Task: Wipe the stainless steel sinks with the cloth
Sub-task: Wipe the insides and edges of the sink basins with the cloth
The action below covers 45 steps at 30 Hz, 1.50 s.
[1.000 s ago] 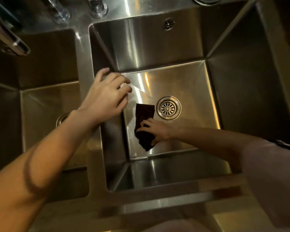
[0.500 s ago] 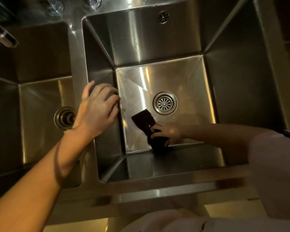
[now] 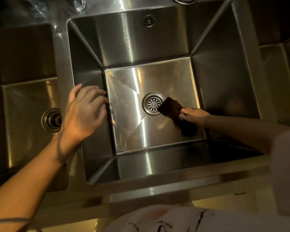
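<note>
one slip risks your right hand, fingers pinching the cloth, snagging the drain; left hand fingers apart.

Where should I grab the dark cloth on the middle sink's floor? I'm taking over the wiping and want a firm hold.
Probably take the cloth at its near, bunched end by the sink's right wall, coming from above and the right, as the right hand does. Its flat far corner overlaps the drain rim, so it offers less to pinch.
</note>
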### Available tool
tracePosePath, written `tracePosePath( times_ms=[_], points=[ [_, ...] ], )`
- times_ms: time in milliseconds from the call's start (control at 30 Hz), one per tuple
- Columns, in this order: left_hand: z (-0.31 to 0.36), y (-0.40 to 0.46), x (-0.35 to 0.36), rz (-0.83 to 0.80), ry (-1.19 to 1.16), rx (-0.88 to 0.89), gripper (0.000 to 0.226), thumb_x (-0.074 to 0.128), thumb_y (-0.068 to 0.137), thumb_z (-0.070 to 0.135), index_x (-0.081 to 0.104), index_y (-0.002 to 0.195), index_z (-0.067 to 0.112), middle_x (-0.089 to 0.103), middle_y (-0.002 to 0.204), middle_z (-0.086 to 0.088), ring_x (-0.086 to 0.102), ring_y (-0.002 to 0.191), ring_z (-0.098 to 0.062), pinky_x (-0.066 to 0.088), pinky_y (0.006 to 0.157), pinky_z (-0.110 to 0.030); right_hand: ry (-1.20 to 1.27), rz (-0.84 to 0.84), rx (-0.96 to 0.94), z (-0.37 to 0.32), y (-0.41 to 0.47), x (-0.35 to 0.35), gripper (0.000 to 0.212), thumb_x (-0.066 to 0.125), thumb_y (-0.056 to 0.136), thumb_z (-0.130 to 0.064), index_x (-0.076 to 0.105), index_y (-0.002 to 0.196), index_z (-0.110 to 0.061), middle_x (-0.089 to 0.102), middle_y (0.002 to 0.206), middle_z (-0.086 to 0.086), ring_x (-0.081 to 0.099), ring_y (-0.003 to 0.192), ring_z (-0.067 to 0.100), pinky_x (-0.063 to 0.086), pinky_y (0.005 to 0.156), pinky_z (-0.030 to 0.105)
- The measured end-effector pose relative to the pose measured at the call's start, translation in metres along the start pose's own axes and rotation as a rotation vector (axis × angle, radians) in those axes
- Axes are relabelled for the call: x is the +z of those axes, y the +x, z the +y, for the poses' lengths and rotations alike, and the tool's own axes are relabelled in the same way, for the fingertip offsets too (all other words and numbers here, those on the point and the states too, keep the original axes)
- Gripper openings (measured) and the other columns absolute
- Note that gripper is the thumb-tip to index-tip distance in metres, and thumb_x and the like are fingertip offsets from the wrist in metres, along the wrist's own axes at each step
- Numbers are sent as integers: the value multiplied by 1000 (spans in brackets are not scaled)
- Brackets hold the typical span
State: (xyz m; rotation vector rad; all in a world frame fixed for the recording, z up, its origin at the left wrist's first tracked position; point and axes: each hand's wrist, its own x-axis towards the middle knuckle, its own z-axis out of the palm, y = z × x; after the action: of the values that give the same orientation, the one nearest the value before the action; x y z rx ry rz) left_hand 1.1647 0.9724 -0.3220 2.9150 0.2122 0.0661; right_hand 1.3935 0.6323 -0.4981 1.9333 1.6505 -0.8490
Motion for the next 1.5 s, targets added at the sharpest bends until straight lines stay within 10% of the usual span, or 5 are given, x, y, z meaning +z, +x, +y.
tracePosePath(
  times_ms=[333, 967, 1133, 1500],
  points=[
    [3, -2, -4, 45, -53, -38, 26, 48, 86, 23, 69, 95, 11, 62, 118, -8, 52, 119, -26, 22, 111, -45, 293, 135, 364, 49, 54, -55, 98, 74, 73, -9, 14, 150, -21, 28, 141, 17, 44, 120, 38, 45, 97, 43],
    [-3, 0, -2, -15, -50, -60, 25, 50, 83, 25, 67, 98, 17, 59, 122, -2, 46, 124, -17, 18, 115, -43, 719, 394, 134, -77, 230, -178, 83, 75, 72, -16, 35, 145, -21, 30, 143, 9, 44, 122, 32, 38, 104, 33],
    [-2, 0, -4, -26, -34, -68, 26, 49, 82, 24, 68, 96, 15, 61, 120, -4, 49, 121, -20, 18, 114, -42, 577, 379, 141, -129, 212, -158, 78, 76, 68, -34, 41, 137, -24, 35, 136, 7, 43, 119, 29, 48, 84, 41],
    [7, 2, -11, -15, -48, -95, 22, 52, 81, 18, 69, 93, 10, 63, 115, -8, 54, 115, -25, 24, 111, -47, 531, 302, 424, -56, 91, -104, 56, 71, 76, -17, 50, 128, -13, 40, 134, 13, 42, 120, 32, 44, 94, 38]
  ],
)
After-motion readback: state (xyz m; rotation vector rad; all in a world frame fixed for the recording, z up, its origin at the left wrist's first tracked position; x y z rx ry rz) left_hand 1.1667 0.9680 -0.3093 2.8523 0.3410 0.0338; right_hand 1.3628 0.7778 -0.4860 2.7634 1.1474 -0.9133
